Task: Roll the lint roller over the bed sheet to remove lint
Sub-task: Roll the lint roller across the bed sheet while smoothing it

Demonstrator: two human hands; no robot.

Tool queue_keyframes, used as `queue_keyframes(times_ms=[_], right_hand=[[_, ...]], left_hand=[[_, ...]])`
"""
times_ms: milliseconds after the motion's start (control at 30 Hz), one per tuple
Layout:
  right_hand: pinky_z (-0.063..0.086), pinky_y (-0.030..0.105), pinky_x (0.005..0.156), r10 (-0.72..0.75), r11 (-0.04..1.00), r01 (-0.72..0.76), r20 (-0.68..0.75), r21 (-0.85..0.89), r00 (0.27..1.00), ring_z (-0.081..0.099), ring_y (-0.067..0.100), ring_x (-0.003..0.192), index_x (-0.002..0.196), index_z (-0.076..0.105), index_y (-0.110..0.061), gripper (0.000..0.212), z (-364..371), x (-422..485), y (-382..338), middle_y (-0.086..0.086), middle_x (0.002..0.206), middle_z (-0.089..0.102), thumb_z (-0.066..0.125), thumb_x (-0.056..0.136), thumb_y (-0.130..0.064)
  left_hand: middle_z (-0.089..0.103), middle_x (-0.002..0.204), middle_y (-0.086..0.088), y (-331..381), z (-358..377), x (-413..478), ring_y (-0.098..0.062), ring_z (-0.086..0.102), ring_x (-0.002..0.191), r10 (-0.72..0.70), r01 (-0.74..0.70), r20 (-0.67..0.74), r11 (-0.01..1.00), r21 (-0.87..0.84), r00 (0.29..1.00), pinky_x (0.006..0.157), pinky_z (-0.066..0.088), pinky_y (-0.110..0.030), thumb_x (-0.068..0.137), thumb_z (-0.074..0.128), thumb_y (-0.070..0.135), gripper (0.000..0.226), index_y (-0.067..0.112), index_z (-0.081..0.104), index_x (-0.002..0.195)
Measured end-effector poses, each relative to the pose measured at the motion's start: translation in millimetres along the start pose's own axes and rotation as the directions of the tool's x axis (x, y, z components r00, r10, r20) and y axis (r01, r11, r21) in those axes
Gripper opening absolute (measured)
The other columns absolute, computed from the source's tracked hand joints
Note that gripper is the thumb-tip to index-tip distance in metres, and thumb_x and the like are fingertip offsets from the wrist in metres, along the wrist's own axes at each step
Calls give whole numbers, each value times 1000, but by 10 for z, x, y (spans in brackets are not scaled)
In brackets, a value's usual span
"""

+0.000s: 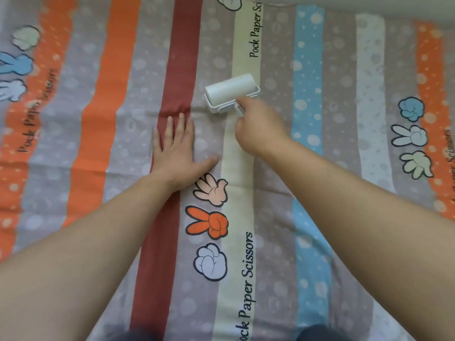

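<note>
1 flat L hand, R hand gripping roller.

Likely a home bedroom: a creased striped sheet covers nearly the whole view, printed with cartoon hands and the words "Pock Paper Scissors".

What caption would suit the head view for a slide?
Right hand holds a white lint roller on the striped bed sheet; left hand lies flat on it.

Striped bed sheet, lint roller on it, left hand flat
</note>
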State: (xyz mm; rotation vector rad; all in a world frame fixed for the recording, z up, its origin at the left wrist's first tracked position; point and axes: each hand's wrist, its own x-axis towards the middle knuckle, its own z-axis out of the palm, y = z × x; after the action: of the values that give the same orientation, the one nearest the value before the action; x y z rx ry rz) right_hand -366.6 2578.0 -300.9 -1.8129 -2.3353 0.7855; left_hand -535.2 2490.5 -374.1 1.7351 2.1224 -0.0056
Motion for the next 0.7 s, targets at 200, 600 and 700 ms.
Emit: queue_keyframes(times_ms=[200,600,700], right_hand=[[41,33,71,12,994,-7,41,-111,999,57,34,100,121,52,-23,38,120,211,5,10,112,62,45,86,-11],[48,41,80,33,978,-7,122,-207,992,57,38,104,128,50,-25,44,-74,-746,462,13,119,62,44,86,-14],[46,40,77,34,972,3,152,-235,988,58,37,102,129,49,-25,43,-134,-1000,603,13,116,62,43,87,-16]], left_hand=[[-25,166,5,-91,54,47,-16,-30,150,15,-14,22,998,-61,1000,119,-23,-48,82,29,79,105,24,-16,160],[-22,167,6,-38,29,41,-15,-28,151,-27,28,28,1000,-15,999,120,-23,-45,101,29,58,79,26,-13,161],[-20,168,5,4,-3,36,-16,-25,152,-57,57,23,998,-1,998,121,-20,-46,102,26,58,77,25,-10,161]])
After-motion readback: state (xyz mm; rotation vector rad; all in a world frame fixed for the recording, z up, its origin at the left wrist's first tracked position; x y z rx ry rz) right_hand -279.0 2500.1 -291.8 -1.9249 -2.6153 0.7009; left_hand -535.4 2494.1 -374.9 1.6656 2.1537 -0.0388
